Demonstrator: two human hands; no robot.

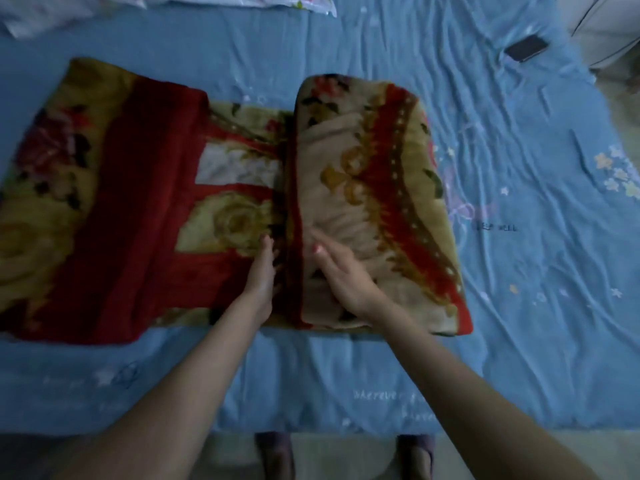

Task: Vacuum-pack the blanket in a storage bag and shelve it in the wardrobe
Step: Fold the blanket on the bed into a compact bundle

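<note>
Blue bedding (519, 271) covers the bed, with a red and gold blanket (138, 202) lying across it, its right part folded over into a thick stack. Left hand (261, 271) lies flat at the fold, fingers straight. Right hand (343, 275) presses flat on the stack, gripping nothing; a phone (527, 47) lies well apart.

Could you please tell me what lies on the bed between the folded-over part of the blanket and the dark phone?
In the head view, only bare, wrinkled blue bedsheet lies between the blanket and the phone; nothing else rests there.
</note>
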